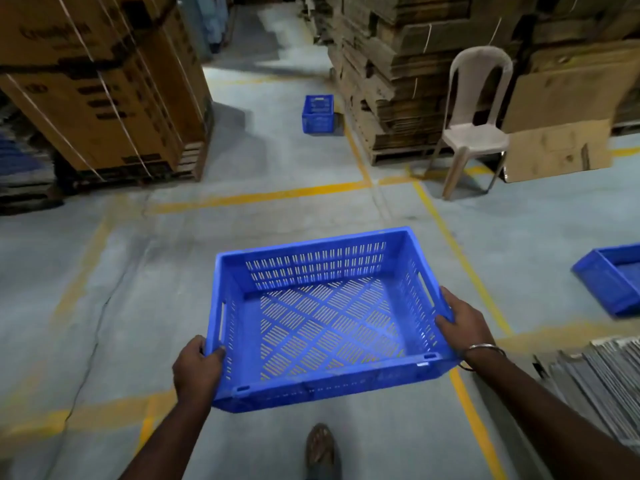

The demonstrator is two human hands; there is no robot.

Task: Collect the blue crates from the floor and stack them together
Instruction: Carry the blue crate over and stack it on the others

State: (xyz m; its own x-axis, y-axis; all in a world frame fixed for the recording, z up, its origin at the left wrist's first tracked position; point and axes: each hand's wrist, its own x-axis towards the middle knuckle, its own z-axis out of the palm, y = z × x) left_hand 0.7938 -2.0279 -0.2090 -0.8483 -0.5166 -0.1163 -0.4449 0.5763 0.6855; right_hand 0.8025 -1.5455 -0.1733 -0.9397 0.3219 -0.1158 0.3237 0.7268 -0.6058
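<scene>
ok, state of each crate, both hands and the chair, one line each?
held crate: empty, upright, carried off the floor
far crate: on the floor beside the cardboard stack
right crate: on the floor, cut by frame edge
left hand: grip on held crate's rim
right hand: grip on opposite rim
chair: upright, unoccupied

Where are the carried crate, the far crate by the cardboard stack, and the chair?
carried crate (322, 327), head view, on its slotted floor.
far crate (318, 115), head view, on its near wall.
chair (474, 133), head view, on its seat.
</scene>
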